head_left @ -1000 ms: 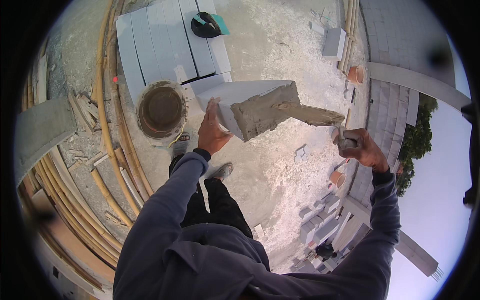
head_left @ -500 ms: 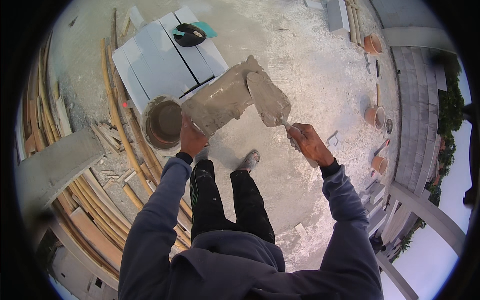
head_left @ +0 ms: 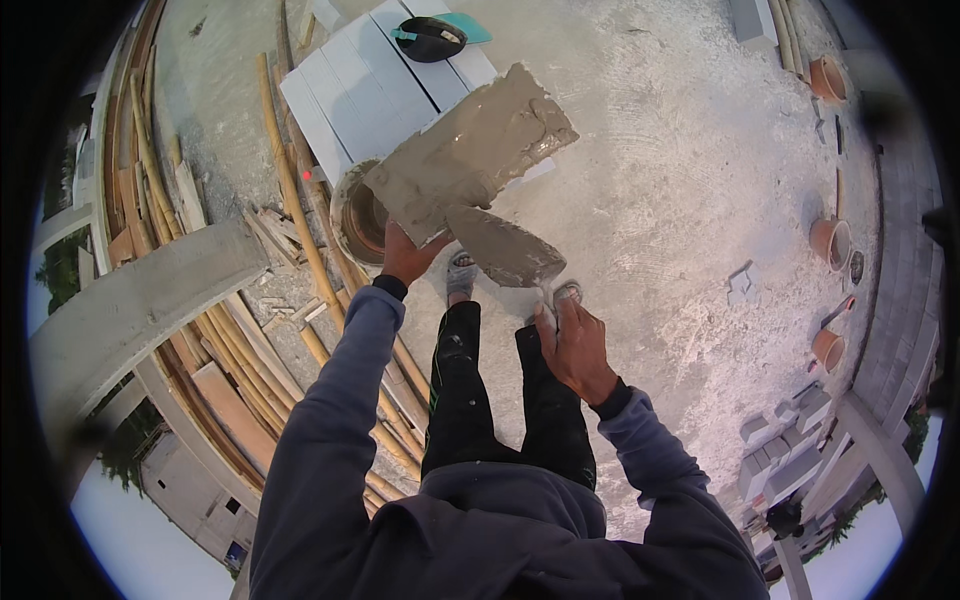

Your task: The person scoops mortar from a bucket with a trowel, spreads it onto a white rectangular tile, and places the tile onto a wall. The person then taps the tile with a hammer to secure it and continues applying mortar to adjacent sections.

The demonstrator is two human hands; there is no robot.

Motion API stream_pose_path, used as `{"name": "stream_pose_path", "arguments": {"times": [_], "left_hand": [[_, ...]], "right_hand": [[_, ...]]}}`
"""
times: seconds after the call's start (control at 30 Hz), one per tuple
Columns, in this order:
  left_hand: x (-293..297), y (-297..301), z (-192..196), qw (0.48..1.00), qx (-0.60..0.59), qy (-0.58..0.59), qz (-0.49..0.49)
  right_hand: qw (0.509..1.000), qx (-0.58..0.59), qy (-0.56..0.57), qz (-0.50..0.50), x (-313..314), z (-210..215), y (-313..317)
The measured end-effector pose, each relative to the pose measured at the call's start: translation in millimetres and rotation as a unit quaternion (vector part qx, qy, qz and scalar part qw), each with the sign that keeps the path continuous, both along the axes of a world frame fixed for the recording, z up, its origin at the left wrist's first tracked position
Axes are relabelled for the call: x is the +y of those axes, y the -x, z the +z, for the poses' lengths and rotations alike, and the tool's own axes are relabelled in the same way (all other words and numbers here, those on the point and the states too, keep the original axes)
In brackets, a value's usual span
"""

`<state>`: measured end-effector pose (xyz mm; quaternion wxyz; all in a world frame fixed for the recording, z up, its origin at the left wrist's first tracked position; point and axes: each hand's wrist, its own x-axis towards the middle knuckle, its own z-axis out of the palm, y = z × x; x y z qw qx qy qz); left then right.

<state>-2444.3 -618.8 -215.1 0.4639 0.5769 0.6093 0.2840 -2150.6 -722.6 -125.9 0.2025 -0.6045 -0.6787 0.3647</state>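
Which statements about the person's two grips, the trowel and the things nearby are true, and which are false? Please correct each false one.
1. The right grip holds the trowel. True.
2. The left grip also holds the trowel. False: it is at the near end of the mortar-coated block.
3. The trowel's visible blade face is clean. False: grey mortar covers it.
4. A black cap with a teal brim lies on pale blocks. True.
5. The person's trousers are white. False: they are black.

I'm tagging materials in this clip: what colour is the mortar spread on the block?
The mortar is grey-brown, seen best in the head view.
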Motion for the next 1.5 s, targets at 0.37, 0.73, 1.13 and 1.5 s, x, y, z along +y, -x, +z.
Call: {"name": "stream_pose_path", "arguments": {"times": [0.37, 0.73, 1.13, 1.5], "left_hand": [[4.1, -2.5, -9.8, 0.998, 0.036, -0.053, -0.019], [-0.1, -11.7, -3.0, 0.999, -0.024, -0.03, 0.029], [-76.0, -3.3, -14.8, 0.974, 0.15, 0.11, 0.132], [-99.5, 236.1, 31.2, 0.866, 0.325, 0.278, 0.259]], "right_hand": [[0.992, 0.013, 0.095, -0.08, 65.1, 26.9, -104.1], [0.904, -0.115, 0.073, 0.406, 292.4, 36.2, -184.6], [0.876, 0.055, 0.466, -0.108, 90.9, -16.4, -268.4], [0.847, 0.133, 0.5, -0.119, -71.1, -33.0, -48.7]]}}
